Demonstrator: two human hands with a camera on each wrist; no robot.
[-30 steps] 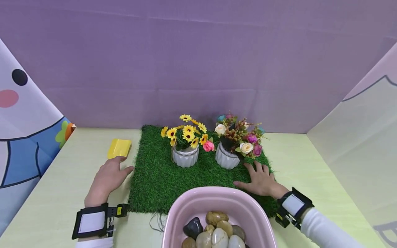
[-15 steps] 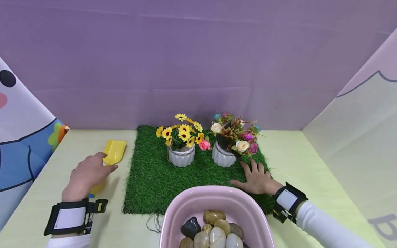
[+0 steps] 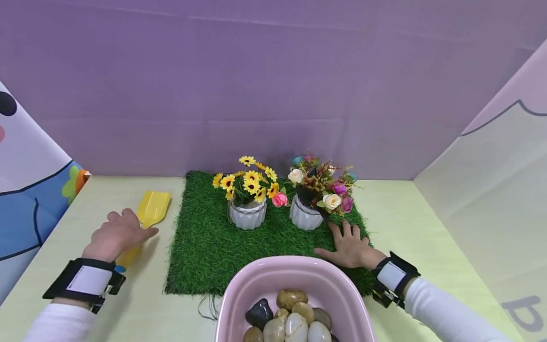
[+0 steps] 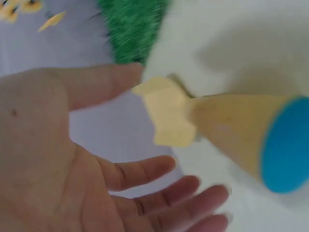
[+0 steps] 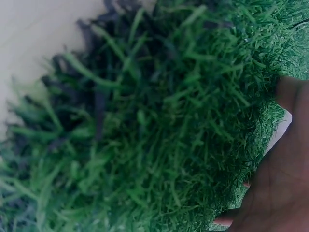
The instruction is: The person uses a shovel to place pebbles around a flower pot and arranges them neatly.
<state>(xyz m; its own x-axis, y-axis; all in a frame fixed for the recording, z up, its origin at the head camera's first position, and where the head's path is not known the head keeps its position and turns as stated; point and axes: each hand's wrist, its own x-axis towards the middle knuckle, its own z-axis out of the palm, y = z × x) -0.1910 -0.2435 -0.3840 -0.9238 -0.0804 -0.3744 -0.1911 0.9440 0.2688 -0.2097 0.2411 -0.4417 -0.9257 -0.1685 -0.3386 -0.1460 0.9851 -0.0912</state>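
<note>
A small yellow toy shovel [image 3: 154, 207] lies on the left of the table, its blade pointing away. My left hand [image 3: 116, 236] is over its handle, which it partly hides in the head view. In the left wrist view the thumb and fingers [image 4: 137, 172] are spread apart, with a gap to the shovel's yellow handle [image 4: 231, 126] and its blue end. Fingers spread, my right hand [image 3: 351, 248] rests on the green artificial grass mat [image 3: 205, 256], just in front of the white pot [image 3: 305, 215] of mixed flowers.
A pink basin [image 3: 295, 266] holding several smooth stones [image 3: 296, 325] stands at the front centre. On the mat is another white pot [image 3: 248, 216] with yellow flowers [image 3: 251, 182]. A purple cloth wall [image 3: 273, 90] rises behind the table.
My left hand has moved left and back toward me, from near the shovel's blade to over its handle. The right hand stays on the mat; the head view has shifted slightly.
</note>
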